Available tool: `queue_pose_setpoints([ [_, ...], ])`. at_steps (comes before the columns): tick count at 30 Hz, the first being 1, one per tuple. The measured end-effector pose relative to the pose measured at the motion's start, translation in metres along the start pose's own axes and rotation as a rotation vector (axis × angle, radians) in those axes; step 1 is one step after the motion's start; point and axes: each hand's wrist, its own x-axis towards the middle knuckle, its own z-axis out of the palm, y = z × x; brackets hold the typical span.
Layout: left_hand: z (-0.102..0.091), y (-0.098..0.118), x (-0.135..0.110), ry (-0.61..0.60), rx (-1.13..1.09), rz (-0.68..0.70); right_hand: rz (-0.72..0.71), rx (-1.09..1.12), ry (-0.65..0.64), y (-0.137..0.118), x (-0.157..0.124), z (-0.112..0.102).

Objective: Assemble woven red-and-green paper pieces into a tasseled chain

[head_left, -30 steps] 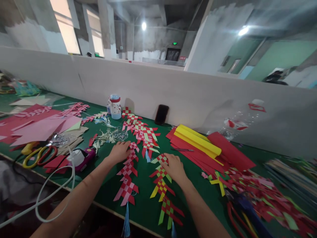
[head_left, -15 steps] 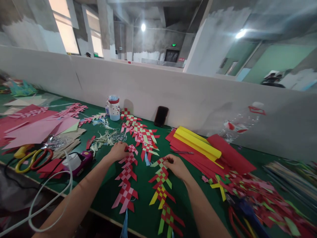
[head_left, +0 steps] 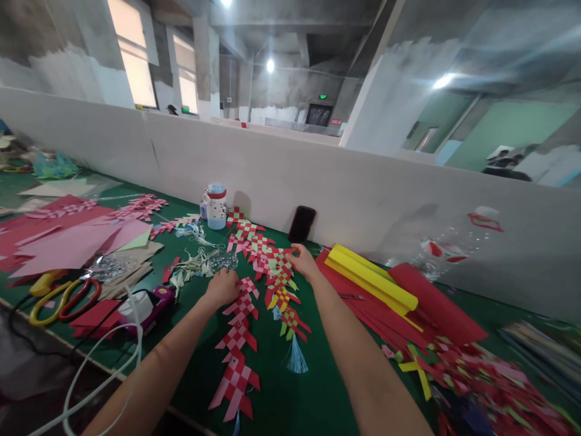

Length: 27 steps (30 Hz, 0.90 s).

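My left hand [head_left: 222,286] rests closed on the top end of a red-and-pink woven paper fish string [head_left: 236,346] that lies along the green table [head_left: 290,399]. My right hand [head_left: 303,261] is stretched farther back and pinches the top of a red, green and yellow woven fish string [head_left: 285,303]. That string lies over a pile of similar woven strings [head_left: 254,239], and its blue tassel [head_left: 296,358] trails toward me.
Rolled yellow and red paper sheets [head_left: 385,284] lie to the right, loose woven pieces [head_left: 490,375] beyond. A phone [head_left: 302,224] leans on the white partition; a small bottle [head_left: 216,206] stands left of it. Scissors [head_left: 63,297], a glue gun [head_left: 145,306] and pink sheets [head_left: 68,239] lie left.
My right hand has carried the red-green-yellow string away from me onto the pile at the back. The left hand has stayed on the red-and-pink string.
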Motion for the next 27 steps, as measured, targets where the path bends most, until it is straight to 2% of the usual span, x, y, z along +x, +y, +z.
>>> queue_pose_setpoints([
  [4, 0.003, -0.003, 0.001, -0.01, -0.025, 0.0, 0.008, -0.034, 0.09, 0.009, -0.01, -0.012],
  [7, 0.004, -0.008, 0.001, -0.034, -0.068, 0.034, 0.019, -0.038, 0.102, 0.018, -0.038, -0.032],
  [12, -0.009, -0.011, 0.011, -0.042, -0.16, 0.105, 0.026, -0.028, 0.09, 0.033, -0.123, -0.069],
  [16, -0.027, 0.001, 0.04, 0.01, -0.197, 0.131, 0.096, -0.038, 0.085, 0.039, -0.193, -0.086],
  [19, -0.033, 0.015, 0.067, 0.037, -0.201, 0.121, 0.162, -0.018, 0.064, 0.046, -0.228, -0.088],
  [23, -0.027, 0.027, 0.088, 0.095, -0.191, 0.083, 0.171, -0.009, 0.088, 0.06, -0.253, -0.087],
  [27, -0.018, 0.027, 0.082, 0.219, -0.183, 0.046, 0.079, -0.126, 0.094, 0.068, -0.255, -0.094],
])
